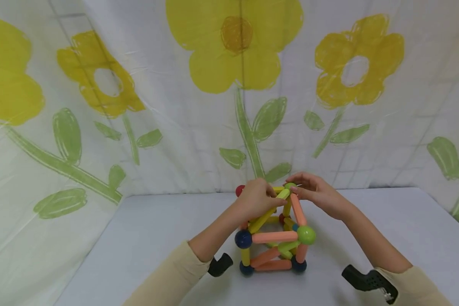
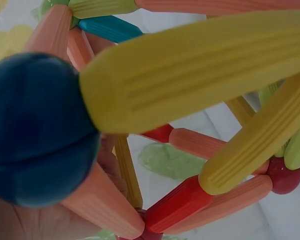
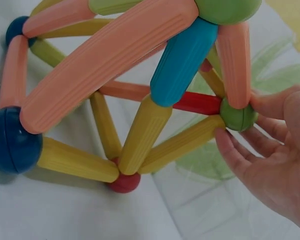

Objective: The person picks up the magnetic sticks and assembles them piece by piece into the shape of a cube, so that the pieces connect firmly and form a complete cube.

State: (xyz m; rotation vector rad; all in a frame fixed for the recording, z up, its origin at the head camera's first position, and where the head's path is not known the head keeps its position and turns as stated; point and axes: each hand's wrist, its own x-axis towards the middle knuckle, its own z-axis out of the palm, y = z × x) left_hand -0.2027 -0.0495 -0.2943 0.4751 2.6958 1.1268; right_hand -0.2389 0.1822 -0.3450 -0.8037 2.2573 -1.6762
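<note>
A cube-shaped frame of rods and balls (image 1: 275,238) is seen standing on the grey desk (image 1: 367,238) near its middle, in front of a flowered sheet (image 1: 137,106), with both hands raised to its top far edge. The left hand (image 1: 257,197) is curled over the upper left part of the frame, where a yellow-green rod (image 1: 267,210) is gripped by its fingers. The right hand (image 1: 315,191) is held at the top right corner, where a small green ball (image 3: 238,116) is pinched between thumb and fingertips.
</note>
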